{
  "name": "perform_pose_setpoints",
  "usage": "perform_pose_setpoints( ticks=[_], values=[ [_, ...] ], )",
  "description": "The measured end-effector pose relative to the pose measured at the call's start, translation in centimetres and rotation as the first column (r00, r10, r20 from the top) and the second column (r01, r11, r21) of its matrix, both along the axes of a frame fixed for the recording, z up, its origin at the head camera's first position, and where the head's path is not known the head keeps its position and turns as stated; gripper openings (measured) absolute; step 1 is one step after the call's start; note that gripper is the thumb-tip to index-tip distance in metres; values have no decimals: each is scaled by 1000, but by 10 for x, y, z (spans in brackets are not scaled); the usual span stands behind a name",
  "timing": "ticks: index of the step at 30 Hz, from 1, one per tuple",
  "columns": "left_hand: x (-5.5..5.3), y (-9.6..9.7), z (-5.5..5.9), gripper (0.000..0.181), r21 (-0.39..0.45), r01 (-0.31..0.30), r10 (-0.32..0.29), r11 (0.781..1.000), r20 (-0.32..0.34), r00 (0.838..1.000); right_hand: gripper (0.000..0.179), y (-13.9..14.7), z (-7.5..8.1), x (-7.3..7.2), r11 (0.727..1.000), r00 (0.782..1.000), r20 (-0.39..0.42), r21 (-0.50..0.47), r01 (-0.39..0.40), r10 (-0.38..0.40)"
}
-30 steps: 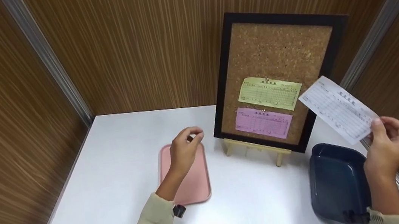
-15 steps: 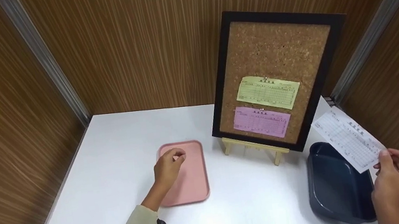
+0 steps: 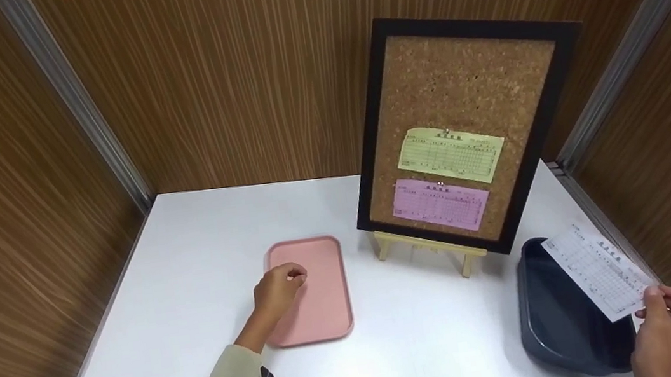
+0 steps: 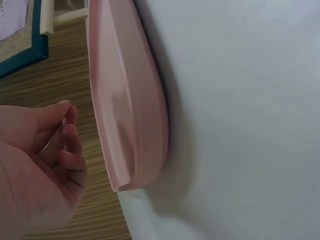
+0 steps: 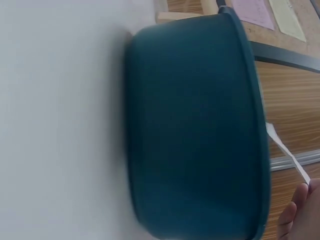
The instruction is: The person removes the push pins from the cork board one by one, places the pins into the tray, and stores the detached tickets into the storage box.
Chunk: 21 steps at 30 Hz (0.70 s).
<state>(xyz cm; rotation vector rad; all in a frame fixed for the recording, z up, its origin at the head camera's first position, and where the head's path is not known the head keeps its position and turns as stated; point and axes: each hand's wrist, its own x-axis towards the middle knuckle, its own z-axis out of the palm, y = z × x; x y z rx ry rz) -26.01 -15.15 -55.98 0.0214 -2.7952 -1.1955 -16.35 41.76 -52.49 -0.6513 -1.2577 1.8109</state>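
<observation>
A: White table [image 3: 201,243], wood walls. The right hand [image 3: 670,333]?

B: Pinching 1 white slip [image 3: 598,271] over the dark tub [image 3: 557,321].

A: Left hand [image 3: 276,290]?

B: Fingertips pinched together above the pink tray [image 3: 324,305]; what they hold, I cannot tell.

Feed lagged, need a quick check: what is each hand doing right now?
Left hand: over the pink tray, fingertips pinched together; whether it holds anything cannot be told.
Right hand: pinching the white slip above the dark blue bin.
</observation>
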Motion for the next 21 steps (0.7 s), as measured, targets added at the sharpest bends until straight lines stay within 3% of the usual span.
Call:
perform_pose_setpoints(
  ticks=[4, 11, 14, 17, 21],
  values=[
    [-2, 0, -3, 11, 9, 20, -20, 1000, 23, 1000, 16, -1, -6, 2, 1000, 1000, 30, 17, -5, 4],
    [-5, -1, -8, 14, -9, 50, -50, 999, 69, 996, 17, -2, -18, 3, 992, 981, 193, 124, 0, -24],
    [-6, -1, -10, 12, -14, 51, -49, 999, 94, 994, 17, 0, -23, 3, 974, 940, 337, 224, -24, -55],
    [-7, -2, -11, 11, -11, 59, -58, 998, 106, 993, 15, 2, -26, 2, 945, 871, 480, 320, -61, -106],
    [-9, -3, -13, 9, -19, 63, -60, 998, 116, 991, 10, 5, -25, 2, 924, 804, 585, 358, -136, -109]
  ],
)
